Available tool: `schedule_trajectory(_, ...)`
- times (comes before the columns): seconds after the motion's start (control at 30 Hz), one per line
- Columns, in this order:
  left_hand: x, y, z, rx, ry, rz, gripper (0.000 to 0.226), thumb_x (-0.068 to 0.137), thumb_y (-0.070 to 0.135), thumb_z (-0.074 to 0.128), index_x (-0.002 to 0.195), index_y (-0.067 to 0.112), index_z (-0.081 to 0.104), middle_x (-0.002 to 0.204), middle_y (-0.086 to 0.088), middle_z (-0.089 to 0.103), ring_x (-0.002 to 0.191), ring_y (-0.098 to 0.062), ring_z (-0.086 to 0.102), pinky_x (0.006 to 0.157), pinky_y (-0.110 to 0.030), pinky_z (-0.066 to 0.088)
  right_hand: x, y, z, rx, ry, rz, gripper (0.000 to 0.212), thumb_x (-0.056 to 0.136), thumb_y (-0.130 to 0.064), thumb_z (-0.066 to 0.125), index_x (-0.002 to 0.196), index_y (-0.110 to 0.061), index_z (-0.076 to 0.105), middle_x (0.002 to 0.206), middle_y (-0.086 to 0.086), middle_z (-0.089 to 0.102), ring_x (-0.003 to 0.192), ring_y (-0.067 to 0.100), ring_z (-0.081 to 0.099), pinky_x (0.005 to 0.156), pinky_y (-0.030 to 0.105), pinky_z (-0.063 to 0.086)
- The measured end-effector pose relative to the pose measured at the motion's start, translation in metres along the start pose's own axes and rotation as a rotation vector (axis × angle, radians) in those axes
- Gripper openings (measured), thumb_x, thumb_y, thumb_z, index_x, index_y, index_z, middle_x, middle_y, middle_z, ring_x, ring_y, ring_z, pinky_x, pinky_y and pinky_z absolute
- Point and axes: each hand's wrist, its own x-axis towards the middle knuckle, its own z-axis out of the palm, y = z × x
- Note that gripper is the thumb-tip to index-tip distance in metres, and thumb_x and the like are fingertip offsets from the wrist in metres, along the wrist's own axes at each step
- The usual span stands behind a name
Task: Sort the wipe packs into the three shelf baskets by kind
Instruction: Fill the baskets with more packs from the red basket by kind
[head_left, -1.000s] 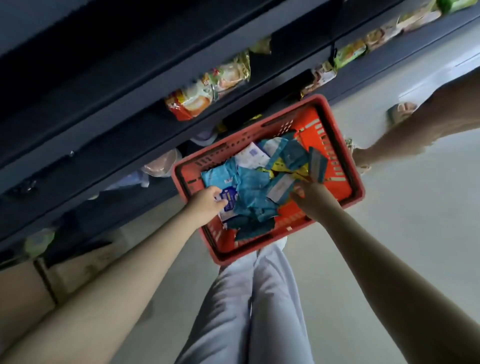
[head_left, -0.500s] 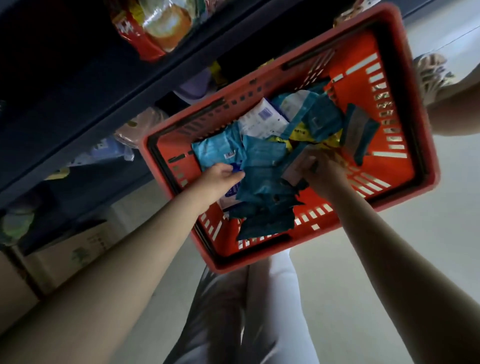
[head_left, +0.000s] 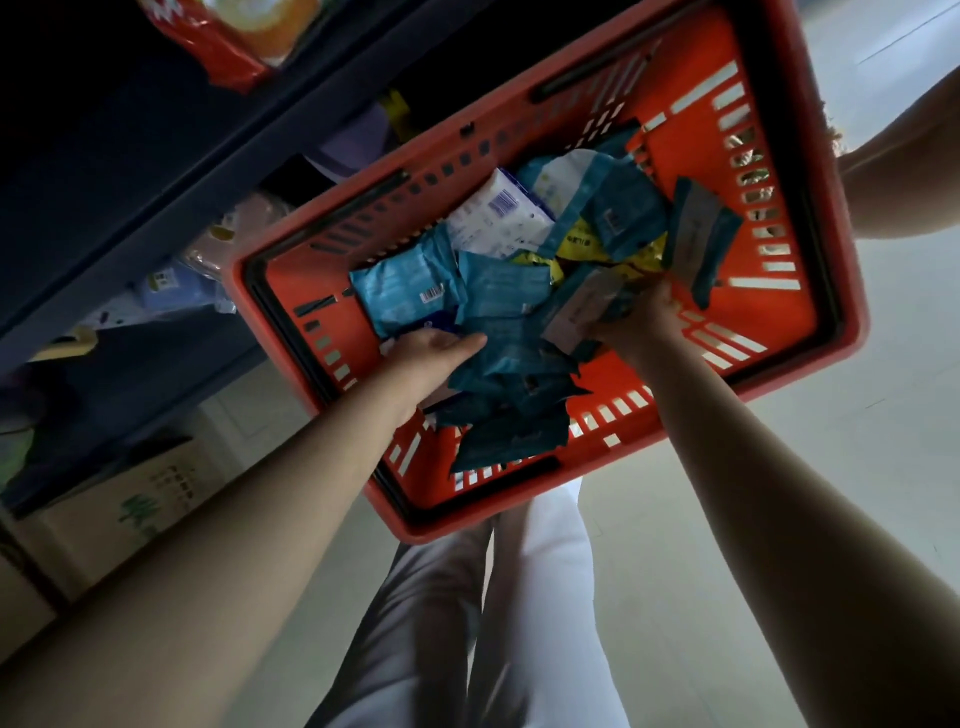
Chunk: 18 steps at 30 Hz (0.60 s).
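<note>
Our left hand (head_left: 431, 358) lies with straight fingers on the heap of teal foil wipe packs (head_left: 498, 291) inside the slotted red plastic basket (head_left: 852, 291). Our right hand (head_left: 641, 322) curls its fingers around one grey-faced teal wipe pack (head_left: 582, 306) at the heap's right side.

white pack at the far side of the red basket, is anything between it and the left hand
Yes: a light blue pack and a teal pack lie between the white pack and the left hand, covering its near edge.
</note>
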Motion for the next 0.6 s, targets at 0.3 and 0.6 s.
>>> schedule_trajectory(0.3,0.01,0.024,0.031,-0.014,0.134,0.058,0.027,0.078,0.025,0.078,0.096,0.017,0.058,0.096,0.0,0.063,0.087,-0.016,0.06,0.074,-0.029,0.05,0.007,0.006,-0.003,0.536,-0.152,0.181,0.038,0.08,-0.002,0.073,0.114,-0.004,0.058,0.118,0.014,0.064,0.109,0.029,0.063,0.094,0.042,0.053)
schedule_trajectory(0.6,-0.05,0.032,-0.014,-0.293,0.221,0.229,0.021,0.088,0.006,0.065,0.107,0.011,0.058,0.098,-0.006,0.067,0.079,-0.012,0.065,0.061,-0.023,0.054,-0.057,-0.007,-0.035,0.775,-0.274,0.051,0.025,0.093,0.0,0.054,0.117,-0.006,0.055,0.109,0.01,0.065,0.094,0.022,0.066,0.078,0.033,0.057)
